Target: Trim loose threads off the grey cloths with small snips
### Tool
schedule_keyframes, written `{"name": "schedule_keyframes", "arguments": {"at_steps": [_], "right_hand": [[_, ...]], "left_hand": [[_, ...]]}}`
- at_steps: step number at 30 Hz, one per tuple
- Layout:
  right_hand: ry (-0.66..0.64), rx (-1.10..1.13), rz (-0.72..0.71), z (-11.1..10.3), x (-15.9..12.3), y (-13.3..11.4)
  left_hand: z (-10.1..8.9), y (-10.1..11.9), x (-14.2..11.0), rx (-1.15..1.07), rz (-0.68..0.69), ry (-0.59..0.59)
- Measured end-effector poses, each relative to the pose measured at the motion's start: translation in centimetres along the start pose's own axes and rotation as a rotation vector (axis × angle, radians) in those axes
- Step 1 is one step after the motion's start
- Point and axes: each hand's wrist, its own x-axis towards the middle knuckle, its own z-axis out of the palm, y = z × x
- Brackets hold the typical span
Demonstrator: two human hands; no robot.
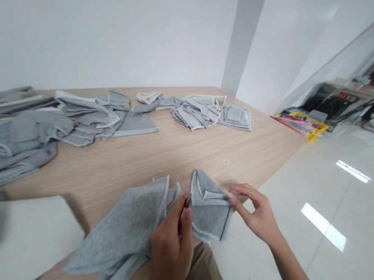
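Observation:
My left hand (172,241) is closed around small dark thread snips (182,213), mostly hidden by the fingers, with their tip at the edge of a grey fabric piece (208,219). Between thumb and fingertips, my right hand (255,213) pinches the right side of that same piece, which has a folded flap and pale stitched edges. It hangs partly over the table's front edge. A larger grey fabric piece (132,224) lies loosely to the left, behind and beside my left hand.
On the wooden table (115,162), a heap of grey fabric pieces (32,131) lies at left, with a smaller pile (197,111) farther back. A white board-like object (32,240) sits at front left. A yellow tray (307,123) stands beyond the right edge, above the shiny floor.

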Motion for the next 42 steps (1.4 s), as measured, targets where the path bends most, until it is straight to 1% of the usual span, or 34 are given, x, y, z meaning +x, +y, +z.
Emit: {"name": "schedule_keyframes", "arguments": {"at_steps": [2,4,9,13,17,20,23,27,30,32,34,37,42], "right_hand": [[-0.106,-0.027,-0.053,0.3,0.0,-0.3],[-0.165,-0.037,-0.055,0.6,0.0,-0.5],[-0.17,-0.039,-0.017,1.4,-0.2,-0.6],[-0.126,-0.016,-0.003,2.0,-0.6,-0.7],[-0.034,-0.002,0.008,2.2,-0.9,-0.5],[-0.043,-0.041,0.013,2.4,-0.8,-0.2],[-0.054,-0.062,0.018,2.7,-0.5,0.3],[0.018,-0.044,0.014,3.4,-0.1,0.8],[0.059,-0.002,0.088,3.6,0.2,0.9],[0.064,0.03,0.155,3.5,0.4,0.9],[0.079,0.056,0.199,3.3,0.8,1.1],[0.106,0.086,0.226,3.4,1.6,1.3],[0.141,0.093,0.207,3.6,3.8,0.8]], "left_hand": [[-0.1,0.0,-0.3,0.004,0.02,-0.042],[-0.3,0.1,-0.8,0.022,0.044,-0.063],[-1.5,0.9,-2.1,0.073,0.031,-0.071],[-2.4,1.3,-3.0,0.106,-0.007,-0.087],[-2.6,0.8,-3.7,0.201,-0.03,-0.091],[-2.6,0.2,-3.6,0.229,-0.037,-0.14],[-2.3,0.2,-3.0,0.233,-0.054,-0.222],[-1.9,0.9,-1.8,0.271,-0.109,-0.382],[-1.8,1.7,-0.9,0.343,-0.133,-0.49],[-1.8,2.0,-0.5,0.382,-0.141,-0.53],[-1.9,2.2,-0.3,0.408,-0.147,-0.541],[-1.7,2.3,-0.3,0.436,-0.142,-0.52],[-1.1,2.1,-0.7,0.443,-0.156,-0.462]]}}
